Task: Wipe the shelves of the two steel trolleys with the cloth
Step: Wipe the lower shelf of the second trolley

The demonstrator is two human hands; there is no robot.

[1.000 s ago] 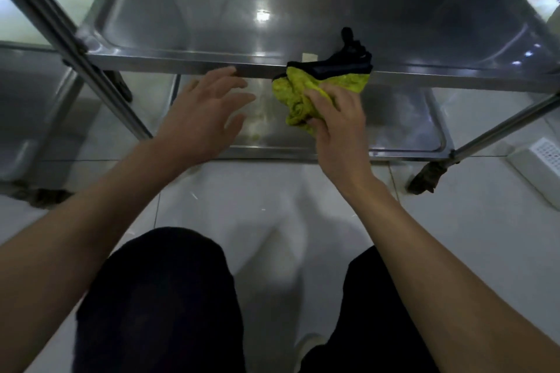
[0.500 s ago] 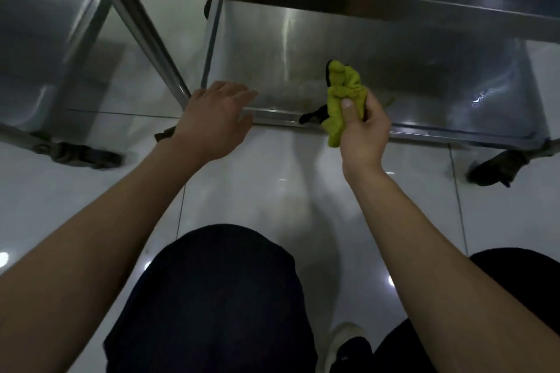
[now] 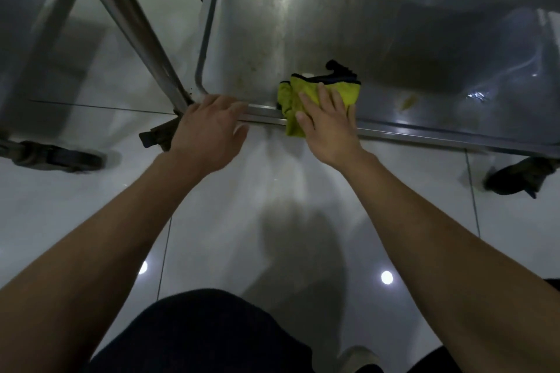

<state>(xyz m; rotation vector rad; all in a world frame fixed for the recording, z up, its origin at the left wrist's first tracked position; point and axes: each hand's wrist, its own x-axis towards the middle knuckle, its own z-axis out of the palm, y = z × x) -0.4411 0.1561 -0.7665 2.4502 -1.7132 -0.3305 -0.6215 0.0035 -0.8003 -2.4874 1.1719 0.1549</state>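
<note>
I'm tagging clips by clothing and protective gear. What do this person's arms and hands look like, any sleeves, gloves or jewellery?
Both forearms are bare for all of their visible length, with no sleeves showing. The left hand and right hand wear no gloves, and no watch, bracelet or ring is visible on the wrists or fingers. The only clothing in view is dark legwear at the bottom of the picture.

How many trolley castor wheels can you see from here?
3. One castor on the floor at far left, one by the left hand at the shelf's near corner, one at right. Others may be hidden behind the shelves.
</note>
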